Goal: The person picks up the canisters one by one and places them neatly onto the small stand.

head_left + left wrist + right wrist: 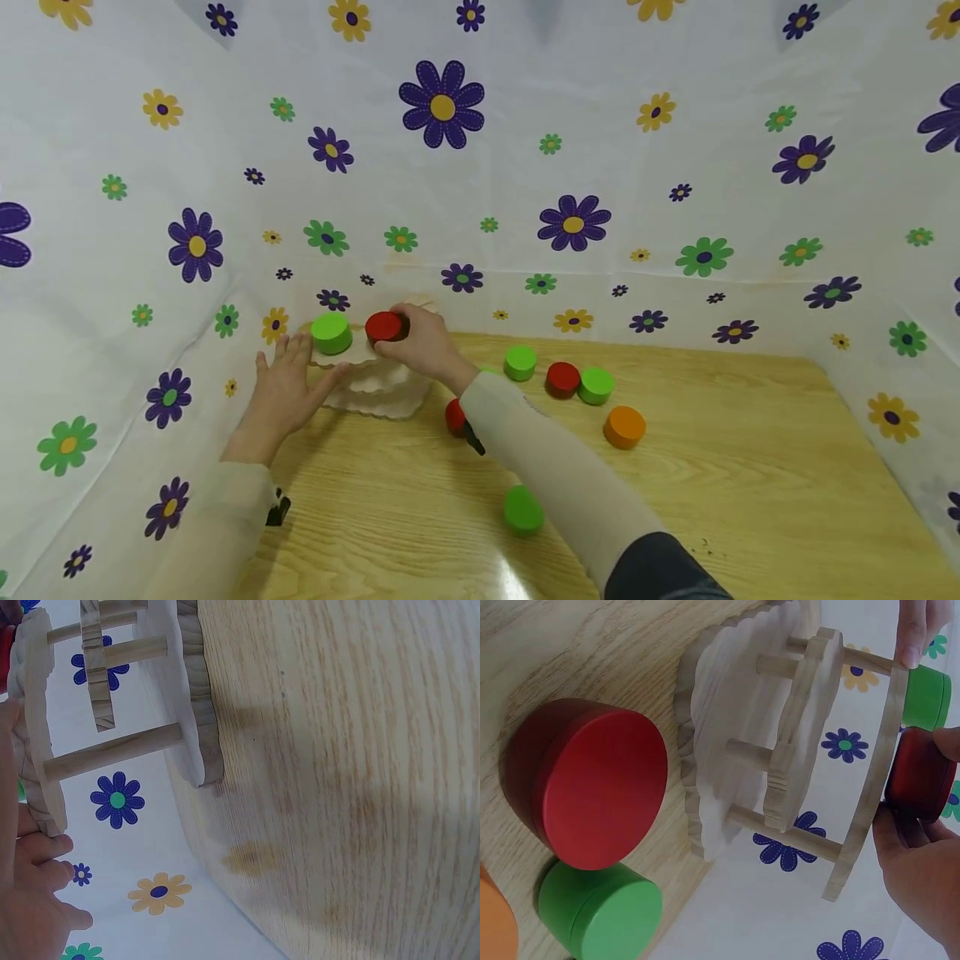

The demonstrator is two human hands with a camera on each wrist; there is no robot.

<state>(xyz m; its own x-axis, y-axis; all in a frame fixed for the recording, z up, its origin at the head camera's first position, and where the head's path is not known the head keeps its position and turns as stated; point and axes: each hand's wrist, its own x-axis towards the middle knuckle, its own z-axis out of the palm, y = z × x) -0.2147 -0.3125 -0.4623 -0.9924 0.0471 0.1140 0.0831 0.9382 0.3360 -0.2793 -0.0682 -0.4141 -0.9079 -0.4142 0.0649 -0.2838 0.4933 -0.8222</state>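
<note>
A pale wooden tiered stand (378, 400) with scalloped edges has dowel posts between its tiers, seen in the right wrist view. On its top tier rests a green cylindrical block (332, 332). My right hand (427, 346) pinches a red cylindrical block (381, 327) at the top tier, beside the green one. Fingers and thumb of the right hand lie on either side of the red block in the right wrist view. My left hand (276, 400) holds the left end of the top tier, its thumb along the front and its fingers (45, 847) over the edge.
Right of the stand on the wood-grain table (750, 467) lie green blocks (520, 363), a red block (562, 380) and an orange block (625, 427). Another red block (453, 417) is partly behind my right sleeve. Flowered white cloth (487, 167) walls the back and sides.
</note>
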